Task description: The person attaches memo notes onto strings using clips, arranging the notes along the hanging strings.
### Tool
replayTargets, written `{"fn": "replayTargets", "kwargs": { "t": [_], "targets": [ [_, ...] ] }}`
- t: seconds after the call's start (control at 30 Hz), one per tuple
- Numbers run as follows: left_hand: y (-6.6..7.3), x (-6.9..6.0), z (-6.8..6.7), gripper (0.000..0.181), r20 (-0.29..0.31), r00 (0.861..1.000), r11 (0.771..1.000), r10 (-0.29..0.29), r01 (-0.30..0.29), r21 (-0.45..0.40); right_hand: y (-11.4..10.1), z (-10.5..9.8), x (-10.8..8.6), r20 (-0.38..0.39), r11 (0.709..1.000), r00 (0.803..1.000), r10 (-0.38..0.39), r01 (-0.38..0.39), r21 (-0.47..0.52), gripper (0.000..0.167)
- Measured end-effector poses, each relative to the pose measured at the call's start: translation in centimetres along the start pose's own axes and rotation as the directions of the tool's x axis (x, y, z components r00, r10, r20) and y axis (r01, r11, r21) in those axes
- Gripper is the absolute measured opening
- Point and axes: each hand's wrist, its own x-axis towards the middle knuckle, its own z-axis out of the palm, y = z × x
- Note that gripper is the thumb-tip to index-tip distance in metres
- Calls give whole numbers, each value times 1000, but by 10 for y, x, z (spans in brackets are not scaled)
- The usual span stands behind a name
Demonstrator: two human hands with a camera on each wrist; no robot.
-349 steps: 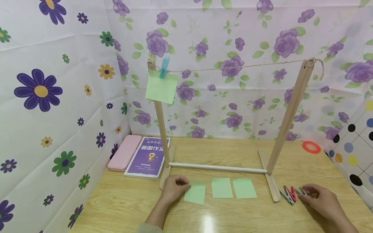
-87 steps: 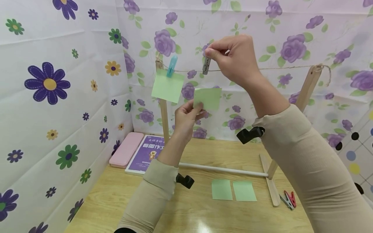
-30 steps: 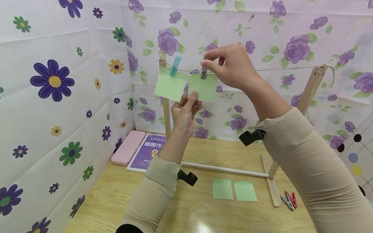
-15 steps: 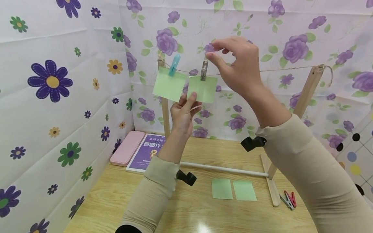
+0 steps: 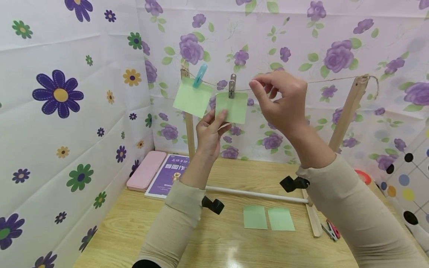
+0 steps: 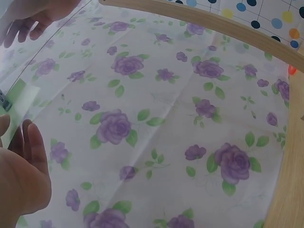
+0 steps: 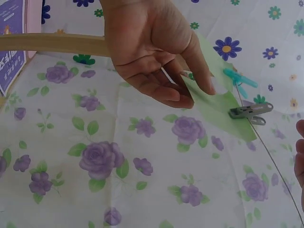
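My left hand (image 5: 208, 137) pinches the lower left part of a green square paper note (image 5: 237, 108), thumb in front and fingers behind. A grey clothespin (image 5: 232, 86) stands upright at the note's top edge, on the twine (image 5: 321, 80); the right wrist view shows the same grey clothespin (image 7: 249, 111) clamped there. Beside it, a second green note (image 5: 192, 98) hangs tilted from a light blue clothespin (image 5: 200, 76). My right hand (image 5: 284, 100) is raised to the right of the grey clothespin, apart from it, fingers loosely bent and holding nothing.
Two more green notes (image 5: 255, 217) lie on the table below the white crossbar (image 5: 258, 194). Grey and red clothespins (image 5: 333, 229) lie beyond the right wooden post (image 5: 348, 111), partly behind my sleeve. A purple book (image 5: 166, 176) and pink case (image 5: 146, 170) are at left.
My right hand has carried a grey clothespin up from the table, let go of it on the note and twine, and drawn back rightward. My left hand has lifted the note from the table.
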Motion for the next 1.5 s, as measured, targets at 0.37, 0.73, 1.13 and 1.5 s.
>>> {"fn": "replayTargets", "kwargs": {
  "t": [0.37,0.73,1.13,1.5],
  "targets": [
    [-9,-4,-9,9,72,997,998,-26,22,52,8,-14,-54,51,991,991,121,-124,57,16],
    [-15,-10,-25,8,49,998,993,-44,38,112,16,-22,-118,111,952,949,297,-303,46,5],
    [-31,-32,-55,23,37,986,939,-164,144,313,9,-38,-182,244,907,882,402,-421,26,7],
    [-72,-103,-102,33,105,946,686,-307,144,713,-9,-71,-251,339,819,761,553,-572,-53,16]
  ]
}}
